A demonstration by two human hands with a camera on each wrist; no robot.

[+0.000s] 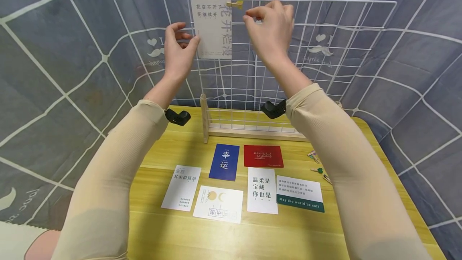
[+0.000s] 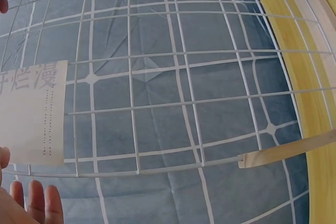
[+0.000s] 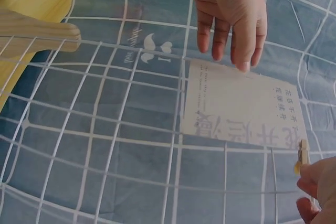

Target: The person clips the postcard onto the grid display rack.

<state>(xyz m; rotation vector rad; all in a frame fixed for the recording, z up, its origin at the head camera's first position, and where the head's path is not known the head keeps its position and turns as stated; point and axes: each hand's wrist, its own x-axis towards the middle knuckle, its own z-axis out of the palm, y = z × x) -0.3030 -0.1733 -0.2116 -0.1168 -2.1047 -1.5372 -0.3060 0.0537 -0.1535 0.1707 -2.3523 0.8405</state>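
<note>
A white card [image 1: 211, 29] with grey Chinese lettering hangs at the upper left corner of a white wire grid [image 1: 267, 53]. A small wooden clip [image 1: 234, 5] with a yellow piece on it sits at the card's top right corner. My left hand [image 1: 180, 49] is beside the card's left edge, its thumb tip touching or nearly touching the card and its other fingers loosely bent. Just right of the clip is my right hand [image 1: 272, 27], thumb and index finger bent toward each other, with a small gap to the clip in the head view.
The grid stands in a wooden base [image 1: 252, 132] on a yellow wooden table [image 1: 288, 236]. Several cards lie in front, including a blue card [image 1: 224, 162] and a red card [image 1: 263, 156]. Small clips [image 1: 317, 170] lie at the right. A grey checked curtain [image 1: 108, 27] surrounds the table.
</note>
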